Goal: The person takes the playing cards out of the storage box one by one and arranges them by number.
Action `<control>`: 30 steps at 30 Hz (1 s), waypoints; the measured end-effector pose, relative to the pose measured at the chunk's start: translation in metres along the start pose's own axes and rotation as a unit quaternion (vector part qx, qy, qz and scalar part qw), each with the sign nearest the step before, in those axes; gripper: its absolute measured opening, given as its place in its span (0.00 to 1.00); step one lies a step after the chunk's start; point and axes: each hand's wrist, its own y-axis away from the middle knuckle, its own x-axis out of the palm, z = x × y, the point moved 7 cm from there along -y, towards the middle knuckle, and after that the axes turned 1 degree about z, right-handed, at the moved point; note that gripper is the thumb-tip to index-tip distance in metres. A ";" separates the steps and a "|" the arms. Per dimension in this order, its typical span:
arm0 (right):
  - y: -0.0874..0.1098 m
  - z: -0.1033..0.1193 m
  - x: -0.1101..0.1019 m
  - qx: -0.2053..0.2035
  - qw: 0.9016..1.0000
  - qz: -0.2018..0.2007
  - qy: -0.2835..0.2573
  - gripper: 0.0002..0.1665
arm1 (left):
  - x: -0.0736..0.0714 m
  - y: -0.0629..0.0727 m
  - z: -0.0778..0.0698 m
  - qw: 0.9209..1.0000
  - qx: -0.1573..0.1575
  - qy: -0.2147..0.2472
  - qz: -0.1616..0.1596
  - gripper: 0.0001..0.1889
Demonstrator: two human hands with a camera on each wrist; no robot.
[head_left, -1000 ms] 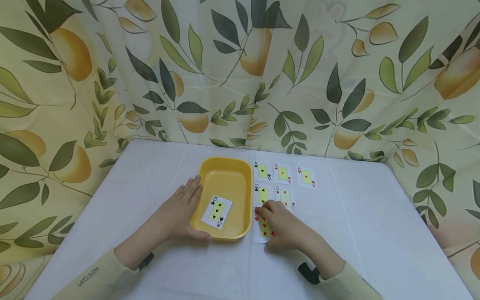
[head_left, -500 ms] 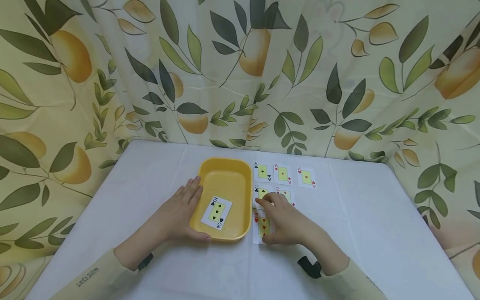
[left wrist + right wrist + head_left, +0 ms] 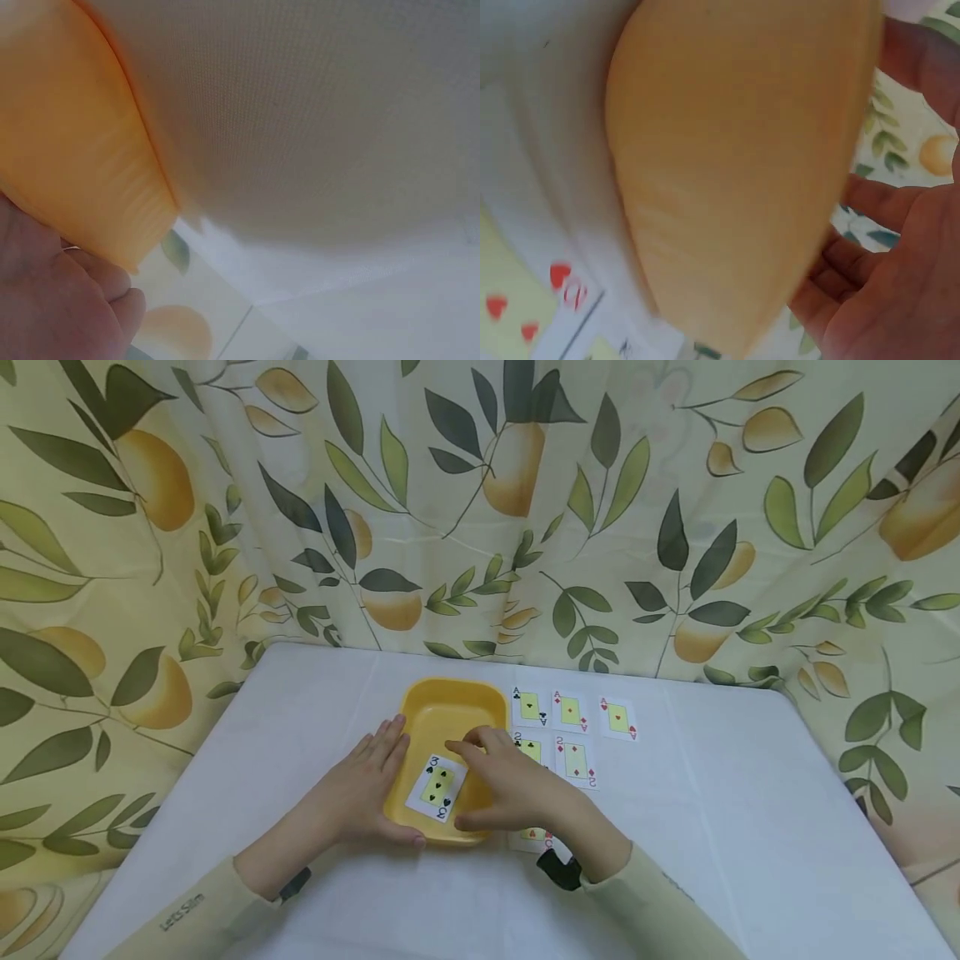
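Note:
A playing card of spades (image 3: pixel 437 788), marked 3, lies face up inside the yellow tray (image 3: pixel 442 693). My left hand (image 3: pixel 352 789) rests along the tray's left edge, fingers extended and thumb at the near corner; the left wrist view shows this hand (image 3: pixel 64 300) beside the tray's outer wall (image 3: pixel 82 150). Over the tray's right side reaches my right hand (image 3: pixel 510 781), thumb and fingers apart near the spades card. In the right wrist view, the right hand (image 3: pixel 900 270) has nothing between its spread fingers. A hearts card (image 3: pixel 534 835) is partly hidden beneath the right wrist.
Right of the tray lie three aces in a back row: clubs (image 3: pixel 530 707), diamonds (image 3: pixel 571 711) and hearts (image 3: pixel 618 718). In front of them are the two of clubs (image 3: pixel 529 748) and two of diamonds (image 3: pixel 577 762). A white cloth (image 3: pixel 720 810) covers the table; a patterned curtain (image 3: pixel 480 527) hangs behind.
My right hand has left the hearts card and moved left over the tray, near the spades card. The left hand has stayed at the tray's edge.

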 end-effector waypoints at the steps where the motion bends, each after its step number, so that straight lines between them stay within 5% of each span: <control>1: -0.004 0.003 0.003 -0.002 1.000 0.003 0.003 0.52 | 0.000 0.000 0.000 1.000 0.001 -0.001 -0.001 0.76; 9: -0.029 0.019 0.030 -0.016 0.998 0.026 0.050 0.46 | 0.000 0.004 -0.001 1.000 0.012 0.005 -0.009 0.74; 19: -0.046 0.013 0.054 0.031 0.987 0.035 0.154 0.42 | -0.002 0.000 -0.002 1.000 0.020 -0.016 -0.008 0.75; 30: -0.049 0.017 0.054 0.052 0.991 0.026 0.120 0.36 | 0.000 0.000 -0.001 1.000 0.015 -0.010 -0.010 0.75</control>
